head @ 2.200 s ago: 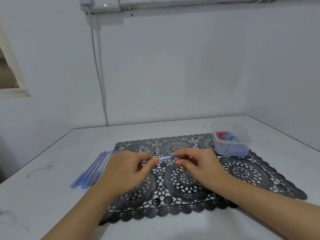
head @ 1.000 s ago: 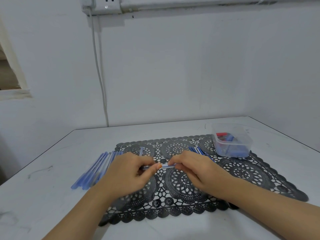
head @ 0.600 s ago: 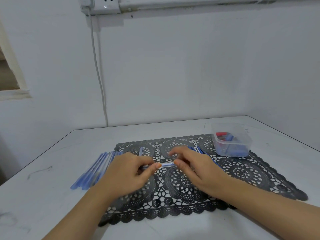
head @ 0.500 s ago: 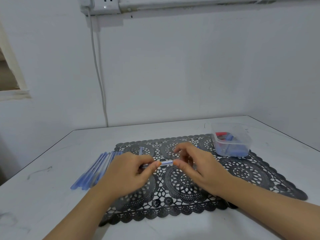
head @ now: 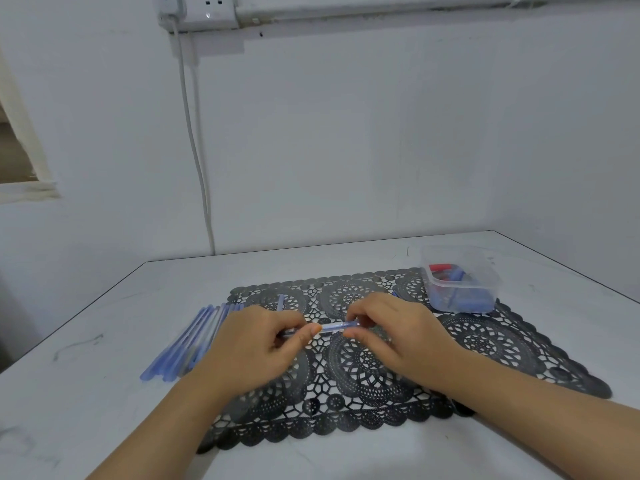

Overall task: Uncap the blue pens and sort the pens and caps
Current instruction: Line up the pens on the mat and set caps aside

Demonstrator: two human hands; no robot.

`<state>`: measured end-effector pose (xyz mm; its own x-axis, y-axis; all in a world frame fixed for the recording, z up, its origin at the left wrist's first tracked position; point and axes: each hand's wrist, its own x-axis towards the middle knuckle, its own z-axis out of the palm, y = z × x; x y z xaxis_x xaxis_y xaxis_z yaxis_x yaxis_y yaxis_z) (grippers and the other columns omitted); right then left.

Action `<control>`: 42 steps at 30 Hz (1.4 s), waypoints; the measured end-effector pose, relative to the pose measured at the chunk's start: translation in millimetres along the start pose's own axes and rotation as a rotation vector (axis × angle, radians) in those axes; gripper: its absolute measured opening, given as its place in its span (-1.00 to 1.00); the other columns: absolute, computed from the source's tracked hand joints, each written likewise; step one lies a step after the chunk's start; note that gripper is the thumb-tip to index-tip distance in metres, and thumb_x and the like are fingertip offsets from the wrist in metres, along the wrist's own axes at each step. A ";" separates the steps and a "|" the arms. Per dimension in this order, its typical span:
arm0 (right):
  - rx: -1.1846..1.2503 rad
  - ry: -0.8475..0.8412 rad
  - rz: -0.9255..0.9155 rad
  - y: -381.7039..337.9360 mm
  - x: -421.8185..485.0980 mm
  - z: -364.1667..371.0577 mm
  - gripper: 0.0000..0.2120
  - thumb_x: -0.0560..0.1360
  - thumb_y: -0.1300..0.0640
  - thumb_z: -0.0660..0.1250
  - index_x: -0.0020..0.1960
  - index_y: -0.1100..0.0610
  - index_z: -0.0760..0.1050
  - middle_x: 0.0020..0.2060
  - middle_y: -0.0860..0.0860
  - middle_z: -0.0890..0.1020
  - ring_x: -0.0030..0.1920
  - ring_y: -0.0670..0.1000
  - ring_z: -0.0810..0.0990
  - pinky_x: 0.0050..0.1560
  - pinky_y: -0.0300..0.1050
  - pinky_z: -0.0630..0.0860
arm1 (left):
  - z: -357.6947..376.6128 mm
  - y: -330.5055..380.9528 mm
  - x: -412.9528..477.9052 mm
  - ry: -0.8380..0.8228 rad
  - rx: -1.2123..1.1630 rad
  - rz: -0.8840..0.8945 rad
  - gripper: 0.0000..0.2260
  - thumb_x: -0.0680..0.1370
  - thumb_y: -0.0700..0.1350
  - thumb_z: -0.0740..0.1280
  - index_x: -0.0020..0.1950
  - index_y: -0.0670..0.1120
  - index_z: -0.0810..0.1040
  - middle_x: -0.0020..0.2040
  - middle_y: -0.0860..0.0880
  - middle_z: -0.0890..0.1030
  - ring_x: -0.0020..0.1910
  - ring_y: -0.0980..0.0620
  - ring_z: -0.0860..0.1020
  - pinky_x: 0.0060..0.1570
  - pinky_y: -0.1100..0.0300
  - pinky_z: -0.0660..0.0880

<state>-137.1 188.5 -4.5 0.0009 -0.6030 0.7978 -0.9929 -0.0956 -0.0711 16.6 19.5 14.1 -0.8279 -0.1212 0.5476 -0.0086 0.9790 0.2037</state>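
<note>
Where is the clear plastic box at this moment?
In the head view, the clear plastic box stands at the far right corner of the black mat.

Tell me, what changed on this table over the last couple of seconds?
The right hand briefly lifted its fingers, then pinched the pen again at its right end. The left hand kept gripping the other end. The pen pile and plastic container stayed put.

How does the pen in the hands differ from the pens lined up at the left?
The held pen is pinched between left hand and right hand; the lined-up pens lie untouched. The held pen runs crosswise over the mat; the lined-up pens slant away. Both are blue.
</note>
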 end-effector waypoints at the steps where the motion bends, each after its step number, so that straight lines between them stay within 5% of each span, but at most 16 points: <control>1: -0.013 0.011 -0.014 1.1 0.0 0.8 -0.76 0.55 -0.04 0.19 -0.03 0.11 0.52 -0.21 -0.10 0.58 -0.26 -0.17 0.50 -0.30 -0.25 0.49 | 0.1 0.7 0.2 -0.002 -0.002 0.002 -0.47 0.47 0.34 -0.01 -0.25 0.02 0.59 -0.58 0.07 0.39 -0.49 0.08 0.44 -0.50 0.35 0.23; 9: -0.066 -0.028 0.021 0.4 0.0 0.7 -0.61 0.61 -0.11 0.01 -0.11 0.07 0.52 -0.33 -0.14 0.53 -0.33 -0.17 0.42 -0.45 -0.21 0.44 | 0.2 4.0 0.5 -0.013 0.008 0.027 -0.53 0.48 0.32 0.01 -0.26 0.06 0.56 -0.59 0.09 0.35 -0.53 0.12 0.40 -0.51 0.38 0.19; 14: -0.093 -0.065 0.063 -1.2 0.8 -1.9 -0.80 0.56 -0.14 0.11 0.01 -0.04 0.40 -0.37 -0.19 0.46 -0.39 -0.22 0.35 -0.44 -0.29 0.38 | -1.7 3.7 0.2 0.017 -0.023 -0.012 -0.51 0.47 0.32 0.01 -0.30 0.02 0.54 -0.57 0.09 0.39 -0.50 0.11 0.43 -0.46 0.35 0.29; 20: -0.056 -0.060 0.028 0.1 -0.4 -0.4 -0.62 0.61 -0.11 0.00 -0.12 0.06 0.49 -0.37 -0.14 0.49 -0.38 -0.17 0.39 -0.46 -0.16 0.43 | -1.0 5.4 0.2 -0.011 -0.022 0.018 -0.65 0.49 0.30 0.04 -0.33 0.16 0.44 -0.58 0.10 0.35 -0.54 0.12 0.38 -0.51 0.38 0.17; 24: -0.026 -0.101 0.118 -2.8 0.5 -2.8 -0.70 0.55 -0.23 0.04 0.08 -0.08 0.40 -0.33 -0.18 0.51 -0.35 -0.19 0.45 -0.38 -0.29 0.41 | -1.8 3.6 0.3 0.012 -0.029 0.002 -0.54 0.49 0.30 0.03 -0.33 0.01 0.49 -0.58 0.08 0.35 -0.53 0.11 0.39 -0.50 0.37 0.19; 29: -0.062 -0.079 0.036 -1.4 0.7 -1.6 -0.68 0.60 -0.09 0.06 -0.10 0.04 0.49 -0.33 -0.15 0.50 -0.35 -0.17 0.42 -0.44 -0.20 0.42 | -0.8 4.1 0.8 -0.004 -0.010 0.023 -0.56 0.49 0.31 0.02 -0.27 0.08 0.54 -0.59 0.10 0.35 -0.54 0.12 0.38 -0.49 0.38 0.17; 42: -0.011 -0.090 0.080 -3.1 0.8 -4.4 -0.74 0.56 -0.14 0.12 -0.03 -0.01 0.48 -0.34 -0.18 0.52 -0.36 -0.21 0.44 -0.41 -0.17 0.47 | -1.5 4.1 0.8 -0.007 -0.023 0.021 -0.56 0.48 0.31 0.02 -0.26 0.09 0.56 -0.61 0.11 0.34 -0.54 0.13 0.40 -0.51 0.39 0.23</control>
<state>-134.5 191.7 -1.0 -0.0684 -0.6772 0.7326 -0.9915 -0.0355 -0.1253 16.7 23.2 16.6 -0.8314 -0.0996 0.5466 0.0215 0.9773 0.2107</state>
